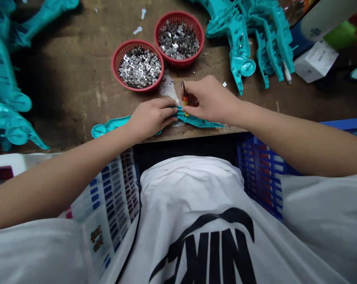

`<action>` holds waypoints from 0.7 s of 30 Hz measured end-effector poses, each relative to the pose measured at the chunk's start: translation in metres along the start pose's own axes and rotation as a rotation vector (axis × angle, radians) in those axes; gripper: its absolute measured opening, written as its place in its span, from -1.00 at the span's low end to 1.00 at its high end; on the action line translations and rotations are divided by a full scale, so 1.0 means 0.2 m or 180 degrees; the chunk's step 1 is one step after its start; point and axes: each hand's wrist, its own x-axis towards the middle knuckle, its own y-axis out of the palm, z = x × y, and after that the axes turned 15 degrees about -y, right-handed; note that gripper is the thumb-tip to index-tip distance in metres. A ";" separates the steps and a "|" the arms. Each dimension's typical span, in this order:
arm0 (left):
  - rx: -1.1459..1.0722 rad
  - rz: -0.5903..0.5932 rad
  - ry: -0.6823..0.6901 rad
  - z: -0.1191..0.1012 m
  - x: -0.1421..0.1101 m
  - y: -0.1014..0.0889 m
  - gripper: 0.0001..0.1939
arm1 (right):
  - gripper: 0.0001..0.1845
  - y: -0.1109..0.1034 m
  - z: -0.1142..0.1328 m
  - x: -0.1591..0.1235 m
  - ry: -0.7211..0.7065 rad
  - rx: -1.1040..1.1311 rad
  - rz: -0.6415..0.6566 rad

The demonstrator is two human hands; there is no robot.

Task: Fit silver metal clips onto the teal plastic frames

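A long teal plastic part (202,120) lies along the front edge of the wooden table. My left hand (153,117) grips its middle, fingers pressed together on the plastic near the other hand. Between the thumb and fingers of my right hand (209,100) is a small screwdriver (185,101) with an orange and yellow handle, its dark shaft pointing away from me. The handle's lower end is close to the teal part; whether they touch I cannot tell. Just beyond my hands stand a red basket of flat metal clips (119,71) and a second red basket of small metal pieces (157,36).
More teal parts are piled at the left (6,79) and at the back right (240,51). A small white box (316,61) sits at the far right. Loose metal clips (138,30) lie on the tabletop (86,71). Below the edge stand a blue crate (260,169) and a white crate (107,205).
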 end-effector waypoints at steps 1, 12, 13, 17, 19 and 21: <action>-0.0005 0.0023 -0.0021 -0.01 0.00 -0.01 -0.52 | -0.62 -0.02 0.01 0.00 0.0026 -0.0033 0.0017; 0.0256 0.0103 0.0040 0.01 0.00 -0.03 -0.49 | -0.48 -0.01 0.06 0.03 0.0131 -0.0391 0.0355; 0.0300 0.0102 0.0045 0.01 0.00 -0.03 -0.48 | -0.47 0.00 0.06 0.03 0.0152 -0.0449 0.0408; 0.0374 0.0117 -0.0039 -0.01 0.00 -0.04 -0.50 | -0.43 -0.01 0.06 0.02 0.0255 -0.0548 0.0352; 0.0486 0.0116 -0.0058 -0.03 0.00 -0.05 -0.49 | -0.41 -0.03 0.05 0.02 0.0313 -0.0605 0.0180; 0.0660 0.0136 -0.0011 -0.06 0.00 -0.06 -0.47 | -0.43 -0.05 0.02 0.02 0.0425 -0.0747 0.0124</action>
